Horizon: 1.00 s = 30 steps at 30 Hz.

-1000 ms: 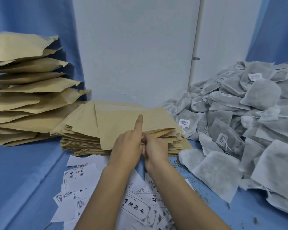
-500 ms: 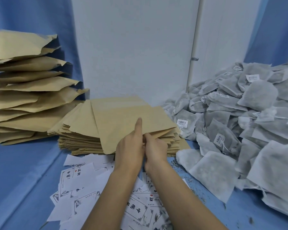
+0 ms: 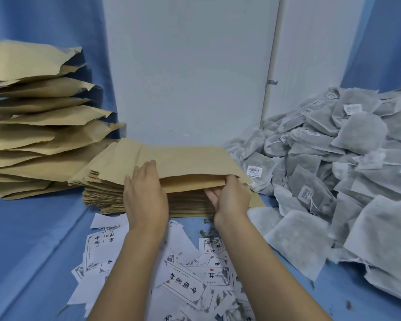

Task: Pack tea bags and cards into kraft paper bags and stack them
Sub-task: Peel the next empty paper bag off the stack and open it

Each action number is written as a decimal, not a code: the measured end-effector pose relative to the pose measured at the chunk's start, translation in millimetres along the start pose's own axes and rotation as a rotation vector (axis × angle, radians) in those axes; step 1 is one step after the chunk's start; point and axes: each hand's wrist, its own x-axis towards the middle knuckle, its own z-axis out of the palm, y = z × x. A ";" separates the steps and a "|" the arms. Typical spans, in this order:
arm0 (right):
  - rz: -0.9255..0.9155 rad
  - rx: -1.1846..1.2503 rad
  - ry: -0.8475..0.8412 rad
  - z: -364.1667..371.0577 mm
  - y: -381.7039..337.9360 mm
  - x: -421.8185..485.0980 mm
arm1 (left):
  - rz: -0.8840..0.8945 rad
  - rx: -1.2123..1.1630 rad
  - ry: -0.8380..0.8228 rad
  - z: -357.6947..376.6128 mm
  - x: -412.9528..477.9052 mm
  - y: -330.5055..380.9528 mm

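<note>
Evidently light, floppy and easily creased, the top paper bag (image 3: pixel 183 158) lies on the centre pile (image 3: pixel 107 195), left hand (image 3: pixel 146 195) pressing it flat-fingered, right hand (image 3: pixel 229 195) pinching its near edge, the sensible hold.

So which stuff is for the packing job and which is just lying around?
For the job: top kraft bag, gripped by the right hand, left hand on it; empty bag stack; tea bags; cards; filled bags.
Just lying about: tea crumbs; blue cloth.

Cards (image 3: pixel 183 288), 6 o'clock: black Chinese characters, "中国" legible, red seals. Barcode labels (image 3: pixel 254 170) on tea bags (image 3: pixel 357 133), 3 o'clock: digits unreadable.
</note>
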 end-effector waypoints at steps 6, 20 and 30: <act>-0.465 -0.527 -0.302 8.9 -2.2 -14.7 | -0.006 -0.360 0.030 -0.3 -1.7 24.8; -1.001 -1.366 -0.450 -1.1 -3.9 -10.6 | -0.737 -1.360 -0.056 -4.6 9.2 33.5; -1.017 -0.911 -0.287 -15.5 -0.1 -3.8 | -0.817 -1.317 -0.213 8.2 4.9 20.5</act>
